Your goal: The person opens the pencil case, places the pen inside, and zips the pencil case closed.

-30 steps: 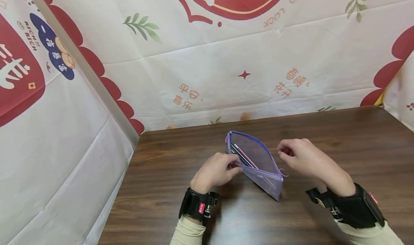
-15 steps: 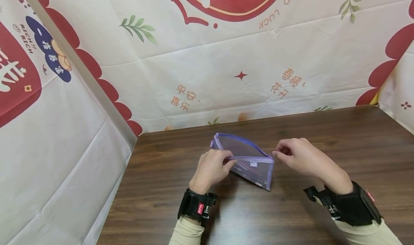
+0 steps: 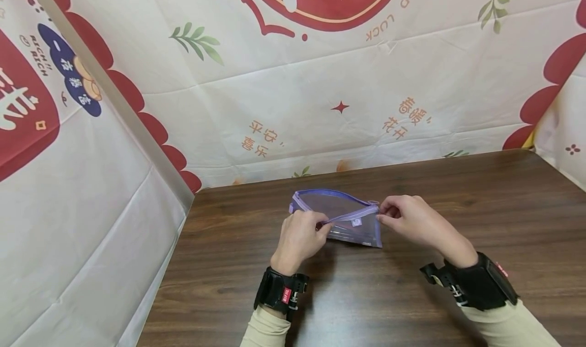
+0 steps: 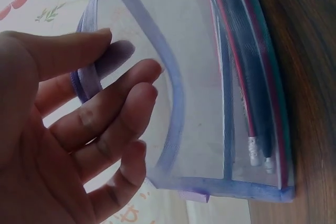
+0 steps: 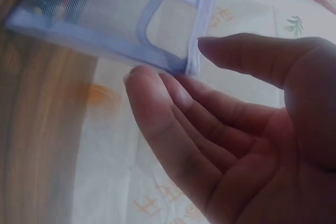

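Note:
A see-through purple mesh pencil case [image 3: 352, 231] is held just over the table, its zipped top gaping. Through its side, pencils [image 4: 247, 98] and other slim dark items show in the left wrist view. My left hand [image 3: 299, 237] pinches the near zipper edge between thumb and index finger, with the other fingers loosely curled. At the case's right top corner, my right hand [image 3: 412, 217] has its thumb and curled fingers around the corner; the index fingertip is partly hidden behind it. A small zipper loop [image 3: 373, 203] sticks up beside these fingertips.
Dark wood-grain table [image 3: 229, 286] lies under both hands. A white printed cloth [image 3: 293, 92] hangs along its back edge, and a cloth-covered panel [image 3: 114, 209] borders its left side. Both wrists wear black strapped devices [image 3: 480, 281].
The pencil case has moved left and turned its near side toward me, so its mouth looks narrower. My right hand has shifted left, up to the case's corner.

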`<act>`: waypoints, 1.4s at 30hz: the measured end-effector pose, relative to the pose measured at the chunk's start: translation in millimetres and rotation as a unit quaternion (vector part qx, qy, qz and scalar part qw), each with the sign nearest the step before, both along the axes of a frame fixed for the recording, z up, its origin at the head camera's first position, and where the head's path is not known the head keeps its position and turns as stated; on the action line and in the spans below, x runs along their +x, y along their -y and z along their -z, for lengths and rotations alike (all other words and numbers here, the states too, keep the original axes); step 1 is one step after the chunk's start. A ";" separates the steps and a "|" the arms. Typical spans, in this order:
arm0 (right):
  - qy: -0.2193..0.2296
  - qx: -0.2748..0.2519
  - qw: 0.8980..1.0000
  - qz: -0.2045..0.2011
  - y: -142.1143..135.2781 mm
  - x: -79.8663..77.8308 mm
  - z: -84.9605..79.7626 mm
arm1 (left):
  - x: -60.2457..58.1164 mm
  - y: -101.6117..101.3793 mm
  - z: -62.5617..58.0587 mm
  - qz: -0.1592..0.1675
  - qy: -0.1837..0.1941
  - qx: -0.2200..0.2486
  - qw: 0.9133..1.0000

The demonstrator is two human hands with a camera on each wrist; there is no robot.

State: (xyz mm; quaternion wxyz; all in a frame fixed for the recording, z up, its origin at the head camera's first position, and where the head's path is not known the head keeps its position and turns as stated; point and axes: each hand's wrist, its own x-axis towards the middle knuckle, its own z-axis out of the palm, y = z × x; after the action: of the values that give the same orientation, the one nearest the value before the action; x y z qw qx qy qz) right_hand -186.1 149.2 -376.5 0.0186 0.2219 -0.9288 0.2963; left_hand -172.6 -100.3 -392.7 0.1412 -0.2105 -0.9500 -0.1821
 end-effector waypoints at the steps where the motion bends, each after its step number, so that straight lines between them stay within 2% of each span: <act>1: 0.001 -0.004 1.000 0.003 0.8 -0.4 1.0 | 0.5 0.0 -0.3 0.002 0.003 -0.001 1.000; 6: -0.004 -0.019 1.000 0.015 2.5 -2.1 4.1 | 3.4 1.3 -2.1 0.011 0.013 -0.004 1.000; 13: 0.000 -0.033 0.999 0.004 5.0 -5.6 11.2 | 6.1 2.4 -4.6 0.020 0.026 -0.009 0.999; 19: -0.026 -0.045 0.999 0.006 6.6 -7.5 15.6 | 7.6 2.3 -5.7 0.020 0.043 -0.008 0.999; 23: -0.030 -0.049 0.998 0.001 7.8 -8.7 16.5 | 9.2 2.7 -8.5 0.014 0.062 0.002 0.998; 27: -0.026 -0.051 0.998 -0.001 8.7 -8.7 16.9 | 11.5 1.8 -13.5 0.012 0.066 0.019 0.998; 33: -0.022 -0.057 0.998 0.000 8.7 -8.4 17.5 | 14.0 -3.2 -17.5 0.023 0.056 0.038 0.997; 38: -0.041 -0.057 0.998 -0.002 8.3 -8.3 17.6 | 15.0 -11.7 -21.8 0.030 0.044 0.042 0.998; 42: -0.061 -0.060 0.996 -0.006 8.7 -7.8 17.4 | 14.4 -23.3 -28.9 0.030 0.063 0.047 0.996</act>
State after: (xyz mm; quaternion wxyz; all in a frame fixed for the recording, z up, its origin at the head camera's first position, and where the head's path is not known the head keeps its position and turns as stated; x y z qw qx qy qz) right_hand -193.9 140.5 -394.0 0.0868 0.2435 -0.9052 0.3374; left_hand -158.2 -77.0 -363.8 0.0850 -0.2202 -0.9408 -0.2432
